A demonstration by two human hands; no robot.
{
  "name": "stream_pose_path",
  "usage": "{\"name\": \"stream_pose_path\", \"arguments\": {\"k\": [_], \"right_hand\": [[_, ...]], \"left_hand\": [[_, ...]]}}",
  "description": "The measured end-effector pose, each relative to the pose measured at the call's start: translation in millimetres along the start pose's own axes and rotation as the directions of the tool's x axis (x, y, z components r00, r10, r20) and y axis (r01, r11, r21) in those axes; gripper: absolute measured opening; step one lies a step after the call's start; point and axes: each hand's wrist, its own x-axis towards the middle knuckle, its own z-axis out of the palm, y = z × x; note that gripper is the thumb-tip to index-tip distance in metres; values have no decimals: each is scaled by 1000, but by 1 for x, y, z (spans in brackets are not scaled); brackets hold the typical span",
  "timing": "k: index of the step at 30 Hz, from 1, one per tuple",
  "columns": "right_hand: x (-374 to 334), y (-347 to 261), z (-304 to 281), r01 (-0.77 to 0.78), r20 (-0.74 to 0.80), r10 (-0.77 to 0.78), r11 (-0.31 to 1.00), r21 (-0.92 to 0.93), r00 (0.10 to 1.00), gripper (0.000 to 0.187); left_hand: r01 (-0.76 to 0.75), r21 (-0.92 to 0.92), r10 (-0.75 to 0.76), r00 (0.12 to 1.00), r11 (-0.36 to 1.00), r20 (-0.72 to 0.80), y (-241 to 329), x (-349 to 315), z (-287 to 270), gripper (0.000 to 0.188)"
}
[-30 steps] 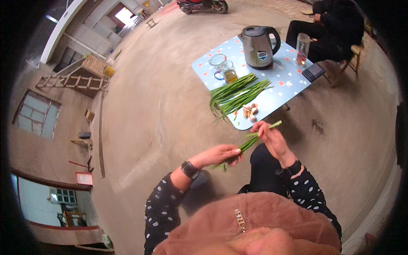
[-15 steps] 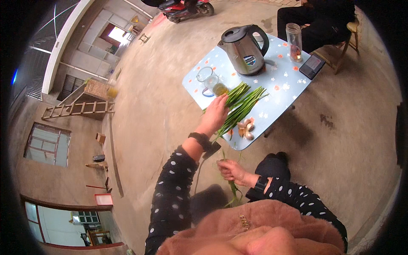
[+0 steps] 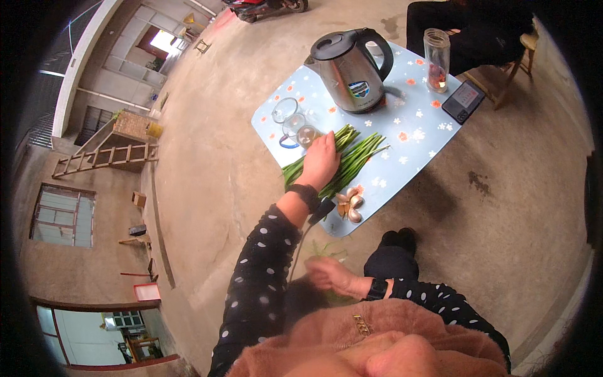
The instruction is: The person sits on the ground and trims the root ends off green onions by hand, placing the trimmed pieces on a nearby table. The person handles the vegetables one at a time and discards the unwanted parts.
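Near the close end of the small table, my left hand lies over a bunch of long green stalks, its fingers curled down around some of them. Part of the bunch is hidden beneath that hand. Several garlic cloves sit by the table's near corner, just right of the stalks. Below the table edge, in front of my body, is my right hand, smeared by motion. Thin green scraps show beside its fingers; whether it grips any is unclear.
The blue flowered table bears a steel electric kettle, glass cups, a tall glass bottle and a phone. A black cord hangs by the near edge. Another person in dark clothes sits at the far right.
My left hand has settled lower over the stalks, whose left part now lies flatter on the table. My right hand has moved down and slightly left, away from its earlier pinch on green leaves.
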Motion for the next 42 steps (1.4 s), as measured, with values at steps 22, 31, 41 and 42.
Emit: {"name": "stream_pose_path", "arguments": {"k": [22,31,41,42], "right_hand": [[-14,-3,-1,-20,9,20,1000,22,1000,21],[-21,-4,1,-10,26,9,1000,14,1000,21],[-23,-3,3,8,-5,-8,1000,-1,1000,24],[-23,-3,4,13,10,-13,1000,1,1000,24]], "left_hand": [[96,-85,-100,994,992,-34,-6,-13,-45,21],[185,-393,-180,982,901,51,21,-17,-47,47],[279,-173,-214,923,945,320,30,-2,-14,43],[271,-158,-215,928,950,303,29,-3,-14,41]]}}
